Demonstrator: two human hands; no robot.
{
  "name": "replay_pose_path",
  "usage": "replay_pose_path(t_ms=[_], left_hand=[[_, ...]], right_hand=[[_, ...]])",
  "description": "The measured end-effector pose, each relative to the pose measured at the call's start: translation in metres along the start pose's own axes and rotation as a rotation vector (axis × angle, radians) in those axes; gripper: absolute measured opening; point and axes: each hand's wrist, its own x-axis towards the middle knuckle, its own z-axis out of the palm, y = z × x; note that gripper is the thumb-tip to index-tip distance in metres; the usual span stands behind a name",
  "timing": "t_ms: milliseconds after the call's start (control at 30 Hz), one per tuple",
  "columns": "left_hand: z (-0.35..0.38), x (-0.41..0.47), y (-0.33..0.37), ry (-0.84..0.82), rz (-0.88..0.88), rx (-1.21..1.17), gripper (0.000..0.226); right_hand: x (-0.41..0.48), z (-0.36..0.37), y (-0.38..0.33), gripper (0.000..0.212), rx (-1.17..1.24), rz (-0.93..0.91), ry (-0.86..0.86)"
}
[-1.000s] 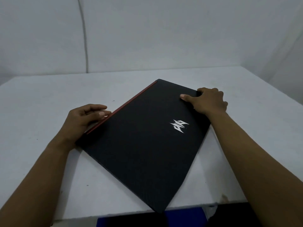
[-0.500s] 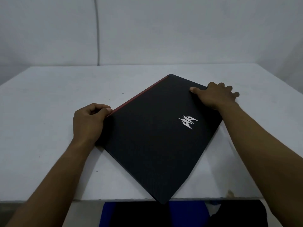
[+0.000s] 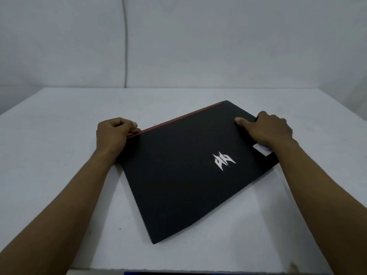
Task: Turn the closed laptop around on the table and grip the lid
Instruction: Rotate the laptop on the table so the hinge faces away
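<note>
A pale wall is backing the white surface [image 3: 59,147], where the closed laptop [image 3: 188,175] is lying skewed, having swung round further than a moment ago, so the turn is nearing its end. The left hand [image 3: 113,133] is curling its grip around the red-edged corner; the right hand [image 3: 272,130] is pressing spread fingers over the far edge.

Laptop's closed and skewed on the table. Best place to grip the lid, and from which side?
Grip the lid of the laptop along the long edge opposite the red strip, coming from the near right. The red strip looks like the hinge side, so the opposite edge is probably the one that lifts. It lies bare and angled toward the person. Left hand and right hand hold the far corners.
</note>
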Motion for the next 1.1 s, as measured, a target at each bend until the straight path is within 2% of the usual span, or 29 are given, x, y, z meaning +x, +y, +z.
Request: replay_pose_path(t_ms=[167, 367, 567, 667, 767, 900, 1100], left_hand=[[0.001, 0.026, 0.002, 0.015, -0.028, -0.075, 0.011], [-0.001, 0.024, -0.004, 0.134, -0.035, -0.101, 0.016], [-0.001, -0.006, -0.007, 0.140, 0.020, 0.087, 0.016], [-0.003, -0.022, -0.007, 0.147, -0.020, 0.061, 0.027], [-0.004, -0.033, -0.008, 0.087, -0.060, 0.034, 0.041], [-0.008, -0.033, -0.007, -0.021, -0.033, 0.019, 0.059], [-0.022, -0.021, -0.002, -0.141, -0.005, 0.046, 0.059]], right_hand=[[-0.014, -0.003, 0.008, 0.085, -0.075, -0.009, 0.066], [-0.025, -0.006, 0.013, 0.082, -0.097, -0.003, 0.047], [-0.020, -0.006, 0.014, 0.080, -0.033, -0.023, 0.029], [-0.015, -0.007, 0.006, 0.074, 0.041, -0.064, 0.009], [-0.009, -0.009, -0.002, 0.078, 0.060, -0.079, -0.055], [-0.009, -0.011, -0.009, 0.093, -0.036, -0.062, -0.106], [-0.029, -0.015, -0.002, 0.102, -0.072, -0.062, -0.147]])
